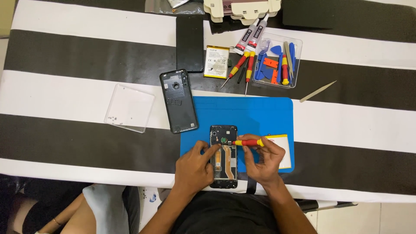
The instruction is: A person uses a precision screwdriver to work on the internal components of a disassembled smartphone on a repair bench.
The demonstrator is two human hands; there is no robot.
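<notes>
An opened phone (224,134) lies face down on a blue work mat (242,115), its inner frame and orange flex cables showing. My left hand (193,169) rests on the phone's left edge, index finger pointing at the upper part. My right hand (262,162) holds a red and yellow screwdriver (248,142) sideways, tip touching the phone's upper board. A battery (281,143) with a yellow edge lies under my right hand on the mat.
The phone's black back cover (178,102) lies left of the mat, next to a clear square lid (129,108). Farther back are a second battery (216,62), a dark slab (190,43), two glue tubes (249,37), loose screwdrivers (242,69), a clear tool tray (277,60) and a pale spudger (317,91).
</notes>
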